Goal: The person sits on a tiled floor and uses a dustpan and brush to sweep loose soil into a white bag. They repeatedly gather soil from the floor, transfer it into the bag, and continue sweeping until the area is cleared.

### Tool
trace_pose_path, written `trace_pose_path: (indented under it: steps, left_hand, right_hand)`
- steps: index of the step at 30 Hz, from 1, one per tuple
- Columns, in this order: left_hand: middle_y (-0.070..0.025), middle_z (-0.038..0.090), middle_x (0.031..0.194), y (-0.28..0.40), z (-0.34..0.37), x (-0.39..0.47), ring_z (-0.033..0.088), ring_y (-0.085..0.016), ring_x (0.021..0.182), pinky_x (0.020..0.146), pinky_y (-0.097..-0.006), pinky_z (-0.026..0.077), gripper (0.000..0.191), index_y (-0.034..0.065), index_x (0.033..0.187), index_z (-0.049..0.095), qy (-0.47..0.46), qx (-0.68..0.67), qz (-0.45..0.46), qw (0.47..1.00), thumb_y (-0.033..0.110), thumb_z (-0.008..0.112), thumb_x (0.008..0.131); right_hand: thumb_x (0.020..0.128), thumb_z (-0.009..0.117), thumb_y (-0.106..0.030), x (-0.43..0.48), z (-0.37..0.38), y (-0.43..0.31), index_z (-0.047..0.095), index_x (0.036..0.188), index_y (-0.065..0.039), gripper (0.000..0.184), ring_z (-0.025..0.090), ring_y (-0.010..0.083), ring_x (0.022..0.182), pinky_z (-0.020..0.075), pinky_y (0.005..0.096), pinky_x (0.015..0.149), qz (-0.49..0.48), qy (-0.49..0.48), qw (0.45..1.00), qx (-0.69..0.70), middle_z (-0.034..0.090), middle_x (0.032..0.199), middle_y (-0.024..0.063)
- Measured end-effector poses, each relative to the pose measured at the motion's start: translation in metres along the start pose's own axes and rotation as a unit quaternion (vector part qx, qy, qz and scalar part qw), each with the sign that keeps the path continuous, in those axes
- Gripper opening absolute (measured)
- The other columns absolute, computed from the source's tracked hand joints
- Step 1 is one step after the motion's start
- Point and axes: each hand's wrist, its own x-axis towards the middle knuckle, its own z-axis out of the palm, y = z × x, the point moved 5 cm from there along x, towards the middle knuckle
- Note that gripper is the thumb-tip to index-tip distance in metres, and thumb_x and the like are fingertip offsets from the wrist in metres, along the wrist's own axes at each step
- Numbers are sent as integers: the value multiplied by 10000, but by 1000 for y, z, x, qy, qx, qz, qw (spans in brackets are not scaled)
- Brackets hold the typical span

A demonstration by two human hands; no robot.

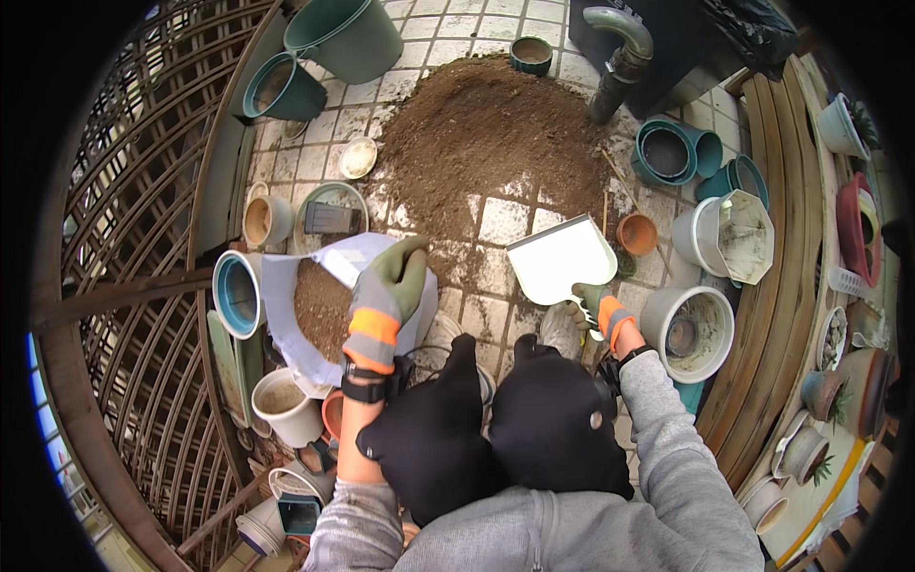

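Both hands wear green and grey work gloves with orange cuffs. My left hand (397,275) has its fingers closed on the edge of a whitish plastic sack (422,314), which stands with its mouth wide and brown soil (322,307) inside. My right hand (592,306) grips the handle of a white dustpan (565,263); its pan shows no soil and its dark-edged lip faces the heap. Beyond both hands, a broad heap of brown soil (493,136) lies on the tiled floor (486,318), with loose soil scattered towards me.
A terracotta pot (636,234) and a thin stick (622,179) lie right of the dustpan. Green pots (663,151) and white planters (715,336) line the right side by wooden boards (768,286). A metal pipe (607,93) rises behind the heap. More pots (284,407) and a lattice (143,214) stand left.
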Motion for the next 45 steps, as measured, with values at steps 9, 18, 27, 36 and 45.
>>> trace_pose_path:
  steps: [9, 18, 27, 36, 45]
  left_hand:
    - [-136, 713, 957, -12, 9, 5, 671, -216, 839, 793, -310, 522, 289, -5, 1156, 660, 17, -71, -68, 995, 151, 566, 932]
    - [-257, 382, 1485, 6, 25, 151, 415, -338, 1365, 1082, -408, 412, 905, -14, 1504, 253, -120, 125, 107, 979, 400, 724, 851]
    - [-285, 451, 1434, -91, 66, 492, 445, -369, 1344, 1068, -424, 394, 998, -30, 1468, 335, -31, 120, 17, 992, 686, 588, 821]
    - [-260, 636, 1172, -165, 119, 501, 604, -345, 1121, 934, -389, 451, 683, -73, 1192, 585, -20, 160, 62, 985, 550, 516, 921]
    - [-246, 519, 1382, -122, 91, 383, 484, -334, 1306, 1110, -335, 357, 577, 12, 1384, 487, -76, -145, 86, 983, 430, 477, 987]
  right_hand:
    - [957, 541, -321, 48, 4, -110, 543, 1099, -49, 306, 473, 161, 400, 373, 307, 346, -55, 31, 998, -27, 599, 651, 97]
    - [956, 506, -367, 8, 47, -153, 660, 919, -11, 389, 629, 316, 527, 495, 440, 485, -185, 84, 923, -325, 658, 680, 202]
    - [936, 501, -371, -42, 6, -92, 642, 913, 95, 488, 574, 236, 382, 456, 357, 377, -59, 138, 942, -301, 660, 611, 162]
    - [939, 507, -361, 4, -1, -65, 606, 948, 64, 437, 565, 280, 396, 446, 405, 365, 5, 102, 974, -203, 637, 621, 169]
    - [942, 492, -345, 5, 20, -62, 611, 943, 67, 429, 568, 280, 398, 461, 404, 365, -9, 94, 973, -211, 623, 595, 144]
